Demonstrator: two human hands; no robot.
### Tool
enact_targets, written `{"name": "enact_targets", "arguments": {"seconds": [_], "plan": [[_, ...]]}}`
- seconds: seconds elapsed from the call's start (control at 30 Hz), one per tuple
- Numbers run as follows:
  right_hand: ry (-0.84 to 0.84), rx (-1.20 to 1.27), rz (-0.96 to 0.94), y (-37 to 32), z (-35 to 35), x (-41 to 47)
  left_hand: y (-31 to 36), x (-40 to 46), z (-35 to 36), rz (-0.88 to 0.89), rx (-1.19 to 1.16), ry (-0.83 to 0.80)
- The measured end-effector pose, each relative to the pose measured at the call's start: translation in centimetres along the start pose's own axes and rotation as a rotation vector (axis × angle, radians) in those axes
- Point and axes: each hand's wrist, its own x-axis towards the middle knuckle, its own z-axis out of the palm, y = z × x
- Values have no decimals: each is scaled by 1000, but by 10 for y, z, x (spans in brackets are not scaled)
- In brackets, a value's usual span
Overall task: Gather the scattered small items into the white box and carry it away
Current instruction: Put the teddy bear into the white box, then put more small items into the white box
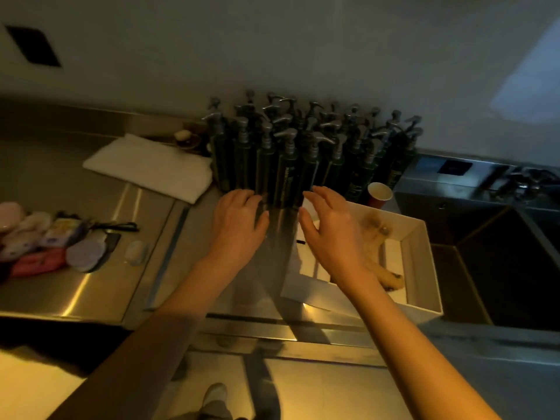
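A white box (424,262) sits on the steel counter to the right, with brownish items (382,256) lying inside it. My right hand (328,225) hovers over the box's left edge, fingers relaxed and spread, holding nothing. My left hand (239,222) is stretched out flat just in front of a cluster of dark green pump bottles (303,153), also holding nothing. A heap of small colourful items (45,241) lies at the far left of the counter. A small pale oval item (135,252) rests alone beside the heap.
A folded white towel (151,166) lies left of the bottles. A red paper cup (378,194) stands behind the box. A deep sink (509,268) with a tap (521,180) opens on the right. The wall backs the counter.
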Motion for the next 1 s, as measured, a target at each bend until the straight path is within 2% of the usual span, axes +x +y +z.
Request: {"name": "enact_targets", "arguments": {"seconds": [0.3, 0.63, 0.83, 1.0], "plan": [[-25, -33, -121, -93, 57, -2, -104, -42, -64, -50, 133, 57], [-124, 70, -140, -246, 165, -10, -265, -109, -140, -144, 156, 145], [-181, 183, -129, -309, 225, -24, -339, -139, -155, -220, 194, 95], [-171, 237, -111, -324, 253, -35, -365, -152, -143, -204, 93, 65]]}}
